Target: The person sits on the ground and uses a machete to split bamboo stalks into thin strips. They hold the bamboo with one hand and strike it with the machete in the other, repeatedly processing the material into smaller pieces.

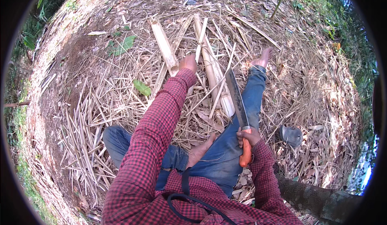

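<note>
Currently sits on brown ground (66, 63) strewn thickly with dry leaves and pale scraps, edged at the far right by green undergrowth (348, 27). Has a thick, mottled grey-brown log (318, 196) close by at the lower right, behind the right forearm. Stretches a right leg in faded blue trousers (219, 156) forward to a bare foot (263, 58), bounding the space ahead on that side, and folds the left leg inward. Has a wide, loose heap of thin, straw-coloured strips (82, 140) out to the left, well apart from both hands. Faces a long, pale, cane-like stem (212, 69), laid lengthwise ahead of the lap, near end just beside the right leg, crossed on top by loose strips. Has a shorter, pale, hollow tube (163, 43) left of it, open end near the left wrist. Grips an orange-handled machete with a long, dark metal blade (237, 96) in the right hand (250, 137), fingers wrapped around the handle, blade pointing away between stem and leg. Has a dark grey, cup-shaped object (291, 136) farther right, and a broad green leaf (125, 44) left of the tube. Closes the left hand (188, 63) on the near end of a narrow, pale strip (202, 39), fingertips partly hidden.
</note>
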`<action>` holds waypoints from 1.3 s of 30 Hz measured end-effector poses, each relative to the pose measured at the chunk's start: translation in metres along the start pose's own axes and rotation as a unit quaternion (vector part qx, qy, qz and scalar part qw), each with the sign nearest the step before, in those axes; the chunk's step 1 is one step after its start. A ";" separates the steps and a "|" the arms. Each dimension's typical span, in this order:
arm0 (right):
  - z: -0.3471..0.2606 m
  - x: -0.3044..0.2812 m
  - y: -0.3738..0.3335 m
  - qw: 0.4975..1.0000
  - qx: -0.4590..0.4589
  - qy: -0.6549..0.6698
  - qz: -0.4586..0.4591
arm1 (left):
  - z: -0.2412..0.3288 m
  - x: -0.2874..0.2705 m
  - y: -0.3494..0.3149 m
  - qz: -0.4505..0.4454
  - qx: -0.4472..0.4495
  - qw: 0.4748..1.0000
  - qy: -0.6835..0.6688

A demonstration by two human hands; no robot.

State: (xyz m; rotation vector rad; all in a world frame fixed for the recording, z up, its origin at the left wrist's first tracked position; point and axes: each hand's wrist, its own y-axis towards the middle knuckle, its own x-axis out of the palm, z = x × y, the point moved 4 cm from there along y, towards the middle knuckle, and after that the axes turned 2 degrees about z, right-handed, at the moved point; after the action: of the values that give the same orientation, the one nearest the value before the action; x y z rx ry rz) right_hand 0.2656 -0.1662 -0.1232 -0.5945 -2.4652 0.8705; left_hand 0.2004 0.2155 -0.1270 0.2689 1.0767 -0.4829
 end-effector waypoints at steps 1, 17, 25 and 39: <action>-0.003 0.002 -0.003 1.000 -0.002 -0.003 0.000 | -0.003 0.007 0.008 0.013 -0.004 1.000 0.017; -0.009 0.006 0.002 0.999 0.018 -0.037 -0.004 | -0.031 0.040 0.020 -0.148 -0.144 0.921 -0.331; -0.006 0.006 0.003 0.999 0.007 -0.048 0.002 | -0.016 -0.030 -0.082 -0.192 -0.150 0.683 -0.689; -0.005 0.017 0.009 0.995 0.020 -0.097 -0.017 | -0.071 -0.036 -0.268 0.141 -0.077 0.848 -0.505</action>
State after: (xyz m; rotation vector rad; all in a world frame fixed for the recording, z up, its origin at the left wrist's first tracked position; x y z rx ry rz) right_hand 0.2569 -0.1481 -0.1211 -0.4729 -2.6140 1.0041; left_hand -0.0033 0.0236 -0.1214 0.0007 0.0269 -0.2019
